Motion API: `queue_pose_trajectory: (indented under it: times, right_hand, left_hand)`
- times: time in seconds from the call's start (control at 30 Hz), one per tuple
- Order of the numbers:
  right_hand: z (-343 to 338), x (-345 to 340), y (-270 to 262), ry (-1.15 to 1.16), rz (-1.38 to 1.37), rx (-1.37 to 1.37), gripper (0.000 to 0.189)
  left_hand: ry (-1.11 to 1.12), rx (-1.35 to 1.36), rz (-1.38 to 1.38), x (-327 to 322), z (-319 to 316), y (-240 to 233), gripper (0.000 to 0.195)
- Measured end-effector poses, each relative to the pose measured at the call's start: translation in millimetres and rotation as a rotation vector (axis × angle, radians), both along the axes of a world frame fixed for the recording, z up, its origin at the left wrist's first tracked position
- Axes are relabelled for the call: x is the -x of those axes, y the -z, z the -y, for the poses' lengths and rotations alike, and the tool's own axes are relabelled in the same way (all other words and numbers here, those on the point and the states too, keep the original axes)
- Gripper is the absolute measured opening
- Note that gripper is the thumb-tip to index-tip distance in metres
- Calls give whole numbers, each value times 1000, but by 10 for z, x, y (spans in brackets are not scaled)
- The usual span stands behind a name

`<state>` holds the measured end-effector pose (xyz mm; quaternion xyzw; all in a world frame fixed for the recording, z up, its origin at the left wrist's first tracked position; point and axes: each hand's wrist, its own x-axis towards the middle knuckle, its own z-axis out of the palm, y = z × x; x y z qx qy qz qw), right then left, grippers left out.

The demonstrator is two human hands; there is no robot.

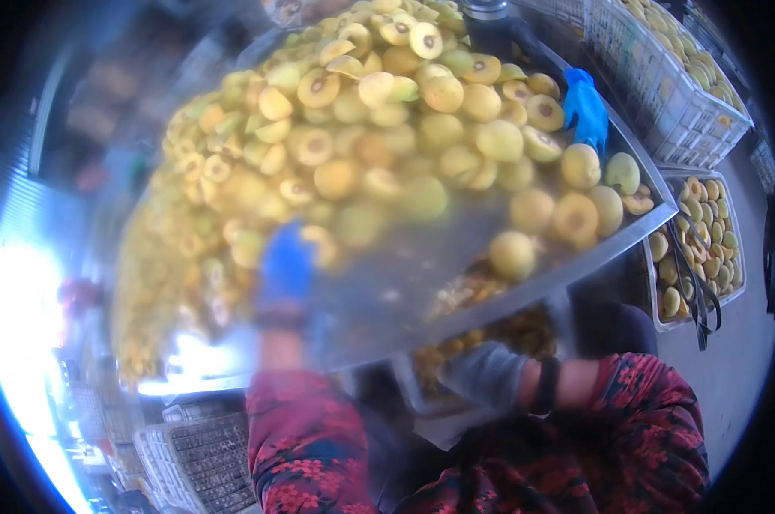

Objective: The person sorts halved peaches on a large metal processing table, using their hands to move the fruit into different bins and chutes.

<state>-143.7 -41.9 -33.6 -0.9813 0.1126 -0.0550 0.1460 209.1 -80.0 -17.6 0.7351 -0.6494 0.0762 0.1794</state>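
A big heap of halved yellow peaches [336, 180] covers much of the metal table [387, 283] before me. My left hand [288, 260], in a blue glove, reaches onto the near side of the heap and touches or nearly touches the fruit. It is blurred, so its grip is unclear. Below the table's near edge, my right hand [484, 374] in a grey glove is over a pale crate [406, 389] holding brownish-yellow pieces. Its fingertips are hard to make out. One peach [512, 255] lies by small scraps [467, 289] near the table edge.
An empty-looking blue glove [585, 109] lies at the table's right rim. Beyond it stands a white plastic crate [689, 115] of peaches. A lower crate [741, 283] with peach halves and black straps [699, 302] sits right. Crates [201, 456] stand lower left.
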Motion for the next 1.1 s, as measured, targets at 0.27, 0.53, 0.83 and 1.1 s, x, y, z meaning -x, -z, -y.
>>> queue_pose_trajectory:
  times: [0.27, 0.53, 0.83, 1.1]
  right_hand:
    - [209, 33, -373, -79, 204, -305, 23]
    - [141, -172, -18, 243, 644, 940, 35]
    - [201, -262, -82, 260, 595, -30, 40]
    - [206, -224, -179, 184, 481, -322, 39]
  left_hand:
    - [44, -31, -225, 529, -329, 117, 51]
    - [-108, -115, -835, 954, -705, 49, 40]
    - [-252, 387, -1814, 1879, -873, -281, 28]
    - [-26, 292, -1078, 1877, -706, 65, 15]
